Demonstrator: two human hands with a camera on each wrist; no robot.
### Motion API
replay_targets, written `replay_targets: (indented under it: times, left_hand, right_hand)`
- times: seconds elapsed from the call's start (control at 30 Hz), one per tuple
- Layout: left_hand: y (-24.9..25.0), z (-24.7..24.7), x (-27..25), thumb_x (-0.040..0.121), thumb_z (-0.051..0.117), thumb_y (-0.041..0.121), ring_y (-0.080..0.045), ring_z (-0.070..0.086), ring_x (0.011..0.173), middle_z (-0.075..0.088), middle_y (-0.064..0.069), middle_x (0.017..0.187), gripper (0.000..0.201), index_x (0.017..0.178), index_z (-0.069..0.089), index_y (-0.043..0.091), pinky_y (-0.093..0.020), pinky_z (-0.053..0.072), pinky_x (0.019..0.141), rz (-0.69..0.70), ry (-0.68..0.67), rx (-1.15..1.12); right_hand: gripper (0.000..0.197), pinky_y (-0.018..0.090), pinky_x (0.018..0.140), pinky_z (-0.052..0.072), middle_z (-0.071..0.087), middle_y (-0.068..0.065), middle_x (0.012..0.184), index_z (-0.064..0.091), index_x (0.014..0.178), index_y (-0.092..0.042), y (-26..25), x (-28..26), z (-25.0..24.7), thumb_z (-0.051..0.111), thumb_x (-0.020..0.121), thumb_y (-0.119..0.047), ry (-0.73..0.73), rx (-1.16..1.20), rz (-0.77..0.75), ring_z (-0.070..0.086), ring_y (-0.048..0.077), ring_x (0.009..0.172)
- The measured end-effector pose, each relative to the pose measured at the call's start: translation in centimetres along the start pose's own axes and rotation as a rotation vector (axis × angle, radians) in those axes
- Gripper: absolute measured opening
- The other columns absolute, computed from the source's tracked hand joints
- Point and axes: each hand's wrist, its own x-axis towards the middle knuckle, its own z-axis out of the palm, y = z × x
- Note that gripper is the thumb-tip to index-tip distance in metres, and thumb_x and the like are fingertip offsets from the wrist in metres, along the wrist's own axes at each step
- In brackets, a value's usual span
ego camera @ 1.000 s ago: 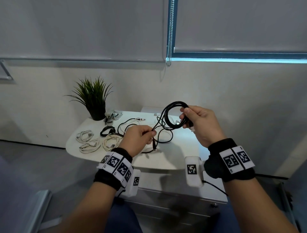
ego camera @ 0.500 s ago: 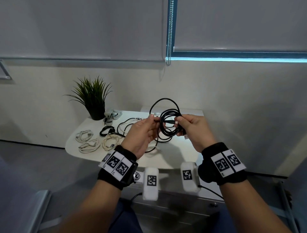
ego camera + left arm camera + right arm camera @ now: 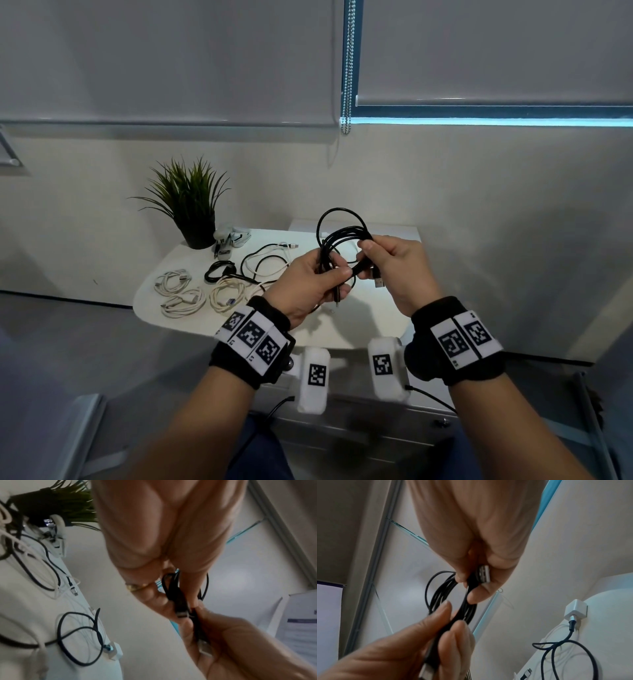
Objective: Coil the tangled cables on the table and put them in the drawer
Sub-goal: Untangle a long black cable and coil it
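A black cable (image 3: 343, 231), wound into several loops, hangs in the air above the white table (image 3: 363, 329). My left hand (image 3: 329, 275) grips the lower left of the bundle between thumb and fingers. My right hand (image 3: 367, 254) pinches its right side, and the cable's USB plug (image 3: 483, 574) sticks out by the palm. In the left wrist view the left hand's fingers (image 3: 193, 586) close on the cable (image 3: 178, 599). The right wrist view shows the cable's strands (image 3: 447, 592) running between both hands. The drawer unit (image 3: 376, 421) stands under the table, largely hidden by my wrists.
On the table's left lie coiled white cables (image 3: 178, 291), a small black coil (image 3: 219, 270) and loose black and white cables (image 3: 263, 260). A potted plant (image 3: 191, 205) and a stapler (image 3: 227, 241) stand at the back. A white charger (image 3: 576, 609) lies mid-table.
My left hand came up from the loose end to the coil and now grips the bundle itself. The hands drew together, and the coil sits lower and tighter.
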Motion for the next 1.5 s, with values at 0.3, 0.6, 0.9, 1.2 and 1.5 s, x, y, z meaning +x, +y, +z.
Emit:
replay_targets:
  times: [0.3,0.6,0.9,1.2,1.5]
  left_hand:
    - [-2.5,-1.2,0.0,0.069,0.076,-0.005,-0.008,0.055,0.046,0.059,-0.005,0.057,0.023,0.068,0.058,0.009,-0.018,0.046,0.05,0.0,-0.038,0.376]
    - [-1.6,-1.4,0.5,0.08,0.068,0.0,-0.008,0.054,0.044,0.057,0.005,0.047,0.02,0.071,0.055,0.011,-0.019,0.047,0.051,0.054,-0.054,0.476]
    - [0.6,-3.4,1.1,0.085,0.061,-0.003,-0.009,0.064,0.053,0.058,-0.005,0.065,0.025,0.069,0.05,0.013,-0.023,0.057,0.062,0.327,0.391,0.269]
    - [1.5,-2.0,1.5,0.091,0.049,-0.007,-0.01,0.063,0.055,0.065,-0.005,0.061,0.025,0.072,0.044,0.01,-0.018,0.054,0.06,0.351,0.438,-0.236]
    - [0.6,-0.4,0.7,0.089,0.054,-0.002,-0.014,0.07,0.067,0.072,-0.005,0.073,0.01,0.081,0.058,0.005,-0.021,0.056,0.061,0.129,0.093,-0.263]
  right_hand:
    - [0.019,0.019,0.047,0.044,0.06,0.003,0.071,0.066,0.078,-0.015,-1.3,0.6,-0.8,0.056,0.093,-0.01,0.152,0.166,-0.043,0.056,0.008,0.042]
    - [0.018,0.014,0.045,0.043,0.06,0.004,0.071,0.068,0.082,-0.018,-1.4,0.4,-0.9,0.057,0.092,-0.009,0.118,0.112,-0.071,0.055,0.01,0.046]
    - [0.018,0.01,0.041,0.037,0.056,0.006,0.069,0.066,0.083,-0.013,-2.0,0.1,-1.4,0.053,0.094,-0.007,0.082,0.075,-0.058,0.051,0.006,0.04]
    - [0.02,0.02,0.052,0.049,0.06,0.006,0.069,0.066,0.083,-0.008,-2.3,-0.3,-0.4,0.05,0.095,-0.005,-0.155,0.271,0.004,0.056,0.015,0.05]
    - [0.014,0.022,0.057,0.053,0.062,0.007,0.071,0.067,0.083,-0.006,-2.4,-0.1,-0.1,0.055,0.091,-0.006,-0.087,0.39,0.025,0.057,0.019,0.057]
